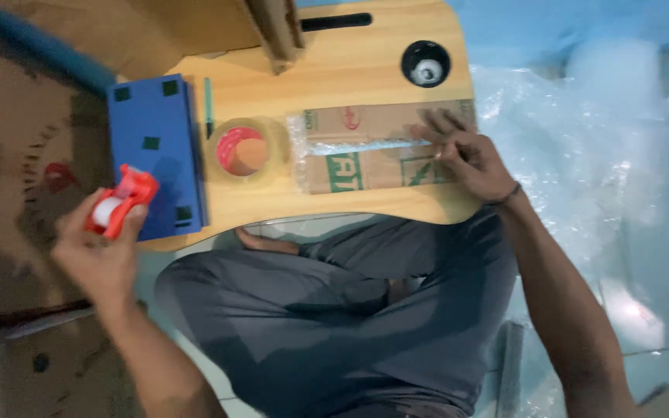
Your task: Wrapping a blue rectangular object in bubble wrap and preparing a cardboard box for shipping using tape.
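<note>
Wooden lap table (350,77): blue box (152,155), tape roll (243,151), cardboard parcel (373,151), pen (209,104).

Left hand (101,251) raised, grip closed, wrist bent; right hand (466,155) flat, fingers spread, arm extended.

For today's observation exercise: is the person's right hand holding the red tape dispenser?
No: the red tape dispenser is held in the left hand, while the right hand presses flat on the cardboard package on the wooden lap table.

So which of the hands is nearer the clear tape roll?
Left, though narrowly. The left hand, holding a red tape dispenser, is below-left of the clear tape roll; the right hand presses the cardboard package beyond it.
</note>
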